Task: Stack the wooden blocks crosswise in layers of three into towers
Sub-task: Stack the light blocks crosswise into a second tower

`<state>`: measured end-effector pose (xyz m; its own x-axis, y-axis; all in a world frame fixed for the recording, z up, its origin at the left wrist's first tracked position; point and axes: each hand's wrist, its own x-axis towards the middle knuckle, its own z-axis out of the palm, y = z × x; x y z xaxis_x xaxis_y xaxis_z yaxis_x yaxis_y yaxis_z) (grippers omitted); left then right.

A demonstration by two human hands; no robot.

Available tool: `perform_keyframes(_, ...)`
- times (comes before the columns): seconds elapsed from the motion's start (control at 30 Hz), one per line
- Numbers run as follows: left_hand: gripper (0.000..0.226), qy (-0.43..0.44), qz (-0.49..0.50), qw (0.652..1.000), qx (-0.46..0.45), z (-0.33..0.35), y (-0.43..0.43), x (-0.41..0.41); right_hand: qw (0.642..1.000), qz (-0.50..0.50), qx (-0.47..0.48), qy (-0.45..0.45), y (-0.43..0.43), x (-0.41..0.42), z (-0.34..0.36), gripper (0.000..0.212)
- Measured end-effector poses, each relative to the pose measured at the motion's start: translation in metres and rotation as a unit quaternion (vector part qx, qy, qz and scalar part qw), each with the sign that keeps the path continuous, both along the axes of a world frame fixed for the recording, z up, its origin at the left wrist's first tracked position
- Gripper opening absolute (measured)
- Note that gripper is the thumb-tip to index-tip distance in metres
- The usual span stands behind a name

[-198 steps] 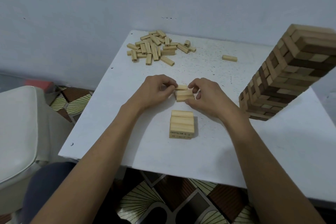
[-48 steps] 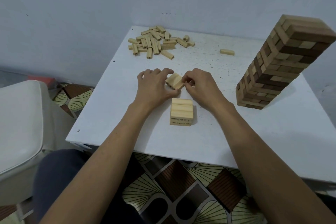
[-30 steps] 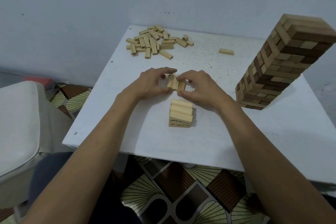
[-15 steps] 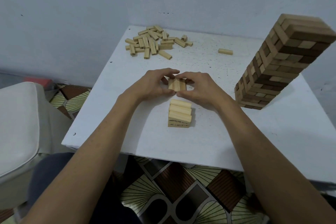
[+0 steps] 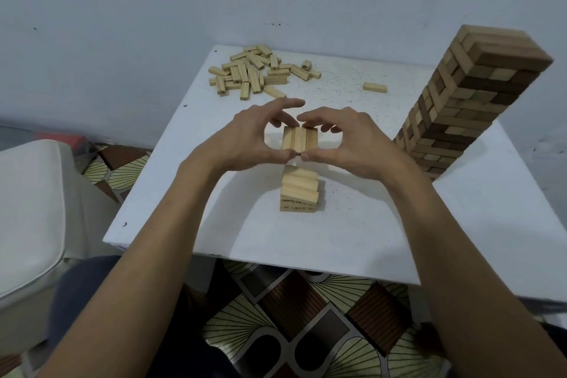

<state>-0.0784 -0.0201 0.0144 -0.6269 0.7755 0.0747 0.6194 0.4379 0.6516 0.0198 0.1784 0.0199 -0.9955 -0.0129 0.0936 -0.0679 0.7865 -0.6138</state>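
**Three blocks carried as one row above the short stack**

From where I stand, the left hand [image 5: 245,138] and the right hand [image 5: 352,141] share one load, a row of three blocks [image 5: 300,140] laid side by side. Each hand pinches it, with the thumbs at the near ends and the fingertips over the far ends. The row hangs over the table [image 5: 368,239], above and slightly behind the short stack [image 5: 299,193], and it runs crosswise to that stack's top layer.

These blocks look light, stiff and smooth. I'd guess only the squeeze holds the row together (the middle block is the likeliest to slip out). Pressing on the ends and keeping the row level seems the safest hold.

Some things I cannot make out. The thumbs hide the gap between row and stack, so I can't say whether they touch. The stack's layers blur together, and the dark marks on its lowest blocks are too small to read. The loose pile [image 5: 260,74], a lone block [image 5: 375,87] and the tall tower [image 5: 466,114] sit well apart from the hands.
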Motion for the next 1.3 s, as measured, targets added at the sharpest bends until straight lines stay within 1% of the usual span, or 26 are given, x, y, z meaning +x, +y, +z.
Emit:
perform_keyframes(0.13,0.084,-0.016,-0.015,1.0,-0.013,0.006,-0.013,0.023,1.0,0.019,0.005,-0.01,-0.009,0.03,0.006,0.056)
perform_keyframes(0.3,0.084,-0.021,-0.026,0.999,-0.024,0.001,-0.018,0.046,0.999,0.024,0.022,0.002,-0.016,0.053,-0.003,0.058)
perform_keyframes(0.5,0.085,-0.01,-0.021,1.0,-0.021,-0.003,-0.023,0.052,0.999,0.023,0.016,0.015,-0.019,0.058,-0.011,0.057)
perform_keyframes(0.7,0.082,-0.017,-0.021,0.999,-0.021,-0.009,-0.023,0.052,0.999,0.02,0.032,0.006,-0.021,0.056,-0.015,0.06)
perform_keyframes(0.77,0.085,-0.023,-0.017,1.0,-0.005,-0.011,-0.024,0.054,0.999,0.021,0.029,0.013,-0.02,0.058,-0.018,0.065)
perform_keyframes(0.83,0.091,-0.037,-0.008,0.999,0.015,-0.014,-0.025,0.057,1.0,0.009,0.024,0.007,-0.019,0.062,-0.021,0.075)
perform_keyframes(0.93,0.1,-0.051,0.005,0.999,0.015,-0.025,-0.028,0.057,0.999,-0.024,0.012,-0.036,-0.015,0.067,-0.031,0.093)
perform_keyframes(1.0,0.102,-0.065,0.007,0.998,0.02,-0.032,-0.029,0.057,0.998,-0.035,-0.016,-0.052,-0.012,0.069,-0.039,0.096)
perform_keyframes(1.13,0.099,-0.076,0.018,0.996,0.046,-0.037,-0.03,0.056,0.996,-0.028,-0.062,-0.055,-0.011,0.067,-0.043,0.09)
perform_keyframes(1.3,0.093,-0.069,0.022,0.996,0.055,-0.037,-0.029,0.057,0.995,-0.014,-0.082,-0.053,-0.009,0.063,-0.04,0.078)
